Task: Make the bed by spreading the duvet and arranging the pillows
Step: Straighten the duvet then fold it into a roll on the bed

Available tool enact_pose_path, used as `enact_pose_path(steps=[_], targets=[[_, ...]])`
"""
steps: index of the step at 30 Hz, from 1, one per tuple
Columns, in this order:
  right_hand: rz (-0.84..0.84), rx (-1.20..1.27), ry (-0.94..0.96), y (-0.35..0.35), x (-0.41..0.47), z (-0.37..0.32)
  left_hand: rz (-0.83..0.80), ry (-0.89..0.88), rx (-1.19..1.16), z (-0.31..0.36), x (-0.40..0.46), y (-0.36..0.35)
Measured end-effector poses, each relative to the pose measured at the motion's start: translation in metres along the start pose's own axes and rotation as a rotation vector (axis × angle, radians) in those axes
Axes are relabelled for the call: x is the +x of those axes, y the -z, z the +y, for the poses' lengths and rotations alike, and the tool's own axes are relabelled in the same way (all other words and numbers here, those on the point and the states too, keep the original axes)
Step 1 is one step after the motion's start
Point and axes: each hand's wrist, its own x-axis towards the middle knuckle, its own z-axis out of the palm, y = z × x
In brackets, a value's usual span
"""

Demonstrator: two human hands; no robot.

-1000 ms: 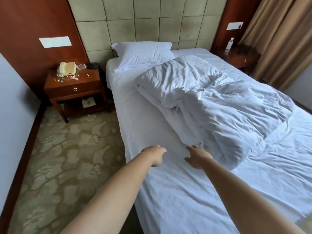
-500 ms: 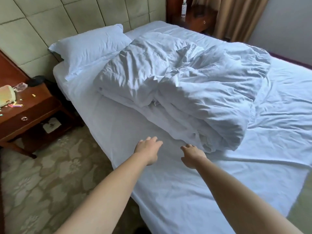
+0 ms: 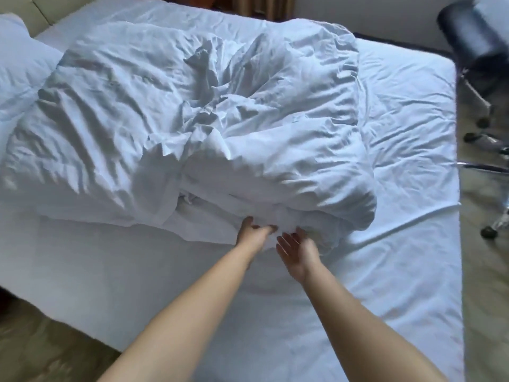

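Observation:
A crumpled white duvet (image 3: 192, 111) lies bunched in a heap across the middle of the bed (image 3: 115, 274), which has a white sheet on it. A white pillow (image 3: 19, 67) sits at the head end on the far left, partly under the duvet's edge. Both my arms reach over the bed to the heap's near edge. My left hand (image 3: 252, 232) pinches a fold of the duvet between thumb and curled fingers. Just right of it, my right hand (image 3: 296, 250) is palm up with fingers straight, touching the underside of the same edge.
A dark office chair (image 3: 479, 48) on castors stands off the bed's right side, on patterned carpet (image 3: 490, 271). More carpet shows at the lower left. A padded headboard (image 3: 41, 15) is at the top left corner.
I have come closer and turned right; the nightstand is out of view. Both hands moved forward from above the bare sheet to the duvet's near edge, and the left hand took hold of it.

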Motion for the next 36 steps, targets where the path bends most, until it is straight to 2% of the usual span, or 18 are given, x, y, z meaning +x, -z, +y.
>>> enact_pose_path(steps=[2,4,6,9,11,14,17,19,21,23,25,27,30,31,33,36], targets=[[-0.008,0.255,-0.018,-0.003,0.016,-0.007,-0.013,0.112,-0.338,0.010,0.019,-0.012],[-0.039,0.521,-0.018,-0.001,0.029,-0.020,0.001,0.215,-0.576,0.024,0.032,-0.019],[-0.038,0.667,-0.021,0.006,0.033,-0.038,0.046,0.257,-0.670,0.034,0.041,-0.023],[0.009,0.669,-0.054,0.015,0.027,-0.072,0.129,0.281,-0.752,0.047,0.041,-0.026],[0.003,0.555,0.015,0.014,0.018,-0.099,0.145,0.278,-0.844,0.058,0.038,-0.025],[0.017,0.343,0.367,0.001,-0.001,-0.145,0.031,0.157,-0.908,0.079,0.028,-0.027],[0.149,-0.091,0.783,-0.009,-0.028,-0.176,-0.075,0.045,-1.033,0.092,0.015,-0.034],[0.199,-0.459,0.898,0.000,-0.021,-0.170,-0.045,0.031,-1.070,0.084,0.022,-0.034],[0.224,-0.810,0.728,0.024,0.002,-0.144,0.082,0.088,-0.991,0.057,0.041,-0.027],[0.212,-0.932,0.393,0.055,0.023,-0.111,0.182,0.193,-0.859,0.028,0.051,-0.019],[0.221,-0.670,0.206,0.072,0.034,-0.093,0.197,0.263,-0.784,0.011,0.051,-0.020],[0.236,-0.436,0.171,0.073,0.038,-0.091,0.214,0.297,-0.744,0.007,0.044,-0.025],[0.276,-0.358,0.154,0.061,0.036,-0.095,0.344,0.294,-0.571,0.015,0.020,-0.034],[0.308,-0.432,0.128,0.058,0.034,-0.094,0.410,0.259,-0.410,0.017,0.009,-0.037],[0.300,-0.744,0.082,0.055,0.032,-0.089,0.470,0.127,0.078,0.016,-0.016,-0.041],[0.287,-1.224,0.190,0.038,-0.008,-0.092,0.459,-0.260,0.750,0.028,-0.042,-0.035]])
